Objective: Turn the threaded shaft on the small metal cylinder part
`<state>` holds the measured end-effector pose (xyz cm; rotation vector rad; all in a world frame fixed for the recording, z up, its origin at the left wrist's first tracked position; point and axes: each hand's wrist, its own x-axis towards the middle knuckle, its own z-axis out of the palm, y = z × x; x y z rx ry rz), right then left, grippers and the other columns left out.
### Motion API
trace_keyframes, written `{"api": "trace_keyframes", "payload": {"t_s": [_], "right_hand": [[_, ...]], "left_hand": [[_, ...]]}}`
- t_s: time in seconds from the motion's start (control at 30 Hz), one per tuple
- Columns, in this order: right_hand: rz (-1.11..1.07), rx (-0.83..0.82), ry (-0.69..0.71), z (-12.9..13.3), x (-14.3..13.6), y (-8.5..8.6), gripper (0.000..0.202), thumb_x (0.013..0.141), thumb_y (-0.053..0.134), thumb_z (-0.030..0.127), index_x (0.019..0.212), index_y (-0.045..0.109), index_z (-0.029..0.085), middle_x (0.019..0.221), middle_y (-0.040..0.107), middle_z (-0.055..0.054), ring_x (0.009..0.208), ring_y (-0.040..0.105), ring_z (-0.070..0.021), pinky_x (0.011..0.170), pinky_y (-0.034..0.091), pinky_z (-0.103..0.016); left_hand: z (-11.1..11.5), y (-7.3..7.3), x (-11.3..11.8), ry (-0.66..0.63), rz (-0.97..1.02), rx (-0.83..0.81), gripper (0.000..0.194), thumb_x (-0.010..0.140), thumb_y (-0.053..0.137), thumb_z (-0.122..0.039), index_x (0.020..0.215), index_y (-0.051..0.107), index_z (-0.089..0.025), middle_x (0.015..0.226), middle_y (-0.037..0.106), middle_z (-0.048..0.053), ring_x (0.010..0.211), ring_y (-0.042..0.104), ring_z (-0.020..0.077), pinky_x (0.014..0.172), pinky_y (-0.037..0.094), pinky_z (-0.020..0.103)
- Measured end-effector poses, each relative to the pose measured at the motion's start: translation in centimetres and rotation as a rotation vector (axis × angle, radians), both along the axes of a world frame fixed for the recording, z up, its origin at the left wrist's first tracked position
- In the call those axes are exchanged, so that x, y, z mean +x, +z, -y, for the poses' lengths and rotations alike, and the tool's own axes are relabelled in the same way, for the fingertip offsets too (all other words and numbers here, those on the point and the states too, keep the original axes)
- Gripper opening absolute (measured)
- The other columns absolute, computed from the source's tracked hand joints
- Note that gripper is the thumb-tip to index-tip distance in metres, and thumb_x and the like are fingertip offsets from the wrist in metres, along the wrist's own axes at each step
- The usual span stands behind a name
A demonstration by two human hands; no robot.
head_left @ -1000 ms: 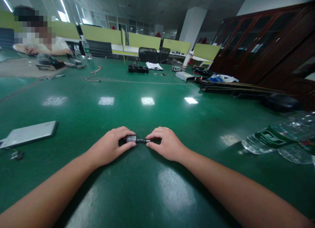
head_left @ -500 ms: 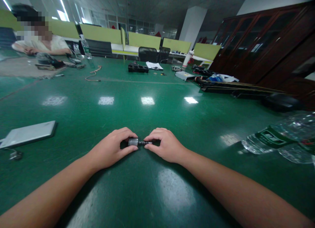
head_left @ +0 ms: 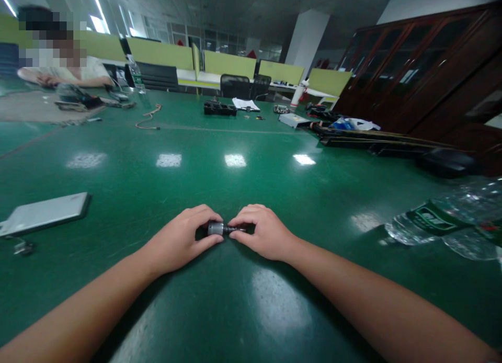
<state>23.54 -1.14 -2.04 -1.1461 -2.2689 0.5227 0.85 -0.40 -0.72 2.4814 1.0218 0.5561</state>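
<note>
My left hand (head_left: pixel 187 232) is closed with thumb and fingers around a small silver-grey metal cylinder (head_left: pixel 215 228), which lies sideways just over the green table. A thin dark ribbed shaft (head_left: pixel 228 229) sticks out of the cylinder's right end. On that shaft my right hand (head_left: pixel 262 231) is closed in a pinch between thumb and fingertips, and a slim tip shows inside the curl of its fingers. The two hands face each other with a narrow gap between their fingertips. Whether the shaft and cylinder are one piece I cannot tell.
On the left lies a flat silver device (head_left: pixel 49 214) with a cable. Clear plastic bottles (head_left: pixel 427 222) lie at right. Farther off are a black tray-like part (head_left: pixel 219 108), a cord (head_left: pixel 147 120) and long dark strips (head_left: pixel 376 140). A person (head_left: pixel 84 75) sits across the table.
My left hand has shifted slightly right with the cylinder, narrowing the gap to my right hand. The shaft tip reaches a little farther past my right fingertips. My right hand has barely moved.
</note>
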Motion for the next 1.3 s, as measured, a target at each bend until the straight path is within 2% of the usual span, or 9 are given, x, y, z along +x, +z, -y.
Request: {"api": "trace_keyframes", "payload": {"t_s": [0.37,0.67,1.3], "right_hand": [[0.002,0.010,0.037,0.27,-0.03,0.06,0.011,0.081,0.073,0.025,0.092,0.075,0.022,0.086,0.074,-0.002,0.084,0.063,-0.0172,0.085,0.042,-0.034],[0.007,0.024,0.072,0.15,0.17,0.36,0.009,0.082,0.071,0.022,0.090,0.075,0.021,0.083,0.073,-0.003,0.080,0.063,-0.0166,0.079,0.045,-0.031],[0.013,0.035,0.033,0.19,0.35,0.14,0.010,0.078,0.072,0.021,0.087,0.075,0.021,0.081,0.072,-0.002,0.080,0.063,-0.0169,0.080,0.043,-0.032]], "left_hand": [[0.19,0.05,0.20,-0.016,0.005,-0.006,0.022,0.089,0.063,-0.035,0.107,0.064,-0.022,0.101,0.065,0.005,0.092,0.061,0.0211,0.083,0.048,0.033],[0.32,0.05,0.53,0.002,-0.006,0.006,0.024,0.092,0.058,-0.038,0.107,0.065,-0.022,0.100,0.066,0.006,0.091,0.062,0.0214,0.084,0.049,0.034],[0.15,0.03,0.33,0.023,-0.002,-0.016,0.023,0.092,0.059,-0.036,0.108,0.065,-0.021,0.099,0.066,0.005,0.089,0.061,0.0210,0.081,0.048,0.034]]}}
